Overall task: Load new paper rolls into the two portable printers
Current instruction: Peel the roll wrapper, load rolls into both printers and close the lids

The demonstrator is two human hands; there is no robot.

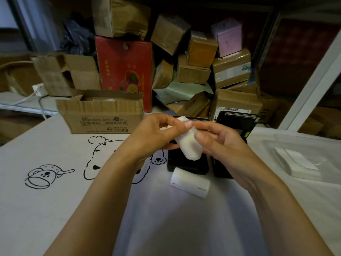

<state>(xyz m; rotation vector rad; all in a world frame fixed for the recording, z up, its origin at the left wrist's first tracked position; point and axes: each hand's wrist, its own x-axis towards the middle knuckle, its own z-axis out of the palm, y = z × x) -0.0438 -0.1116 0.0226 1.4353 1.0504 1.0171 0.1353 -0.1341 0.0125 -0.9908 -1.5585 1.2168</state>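
Paper roll (188, 143) is gripped by both the left hand (156, 133) and right hand (221, 143) above two black printers (188, 163). Second roll (190, 182) lies on the cartoon-printed white tablecloth (55, 182). Stacked cardboard boxes (193, 71) fill the shelving behind.

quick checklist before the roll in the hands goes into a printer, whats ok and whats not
1. Roll in hand gripped: ok, left hand and right hand both pinch it.
2. Wrapper off that roll: cannot tell, its surface looks blurred.
3. Right printer lid open: ok, the lid stands raised.
4. Left printer bay open: cannot tell, the hands cover it.
5. Spare roll ready: ok, lying on the tablecloth, touching the left printer's near edge.
6. Spare roll's loose end found: cannot tell.
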